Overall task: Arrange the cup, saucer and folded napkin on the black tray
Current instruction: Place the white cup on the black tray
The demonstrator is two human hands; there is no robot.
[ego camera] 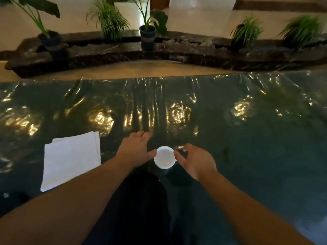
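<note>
Glossy dark table [247, 138] under white cup [164, 157] and folded napkin [70, 160].

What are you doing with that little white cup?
A person has both hands at a small white cup that sits on a dark, shiny covered table. The left hand touches its left rim with the thumb, and the right hand touches the right rim with a fingertip. A folded white napkin lies to the left, apart from the cup. No saucer or tray can be made out in the dim light.
</note>
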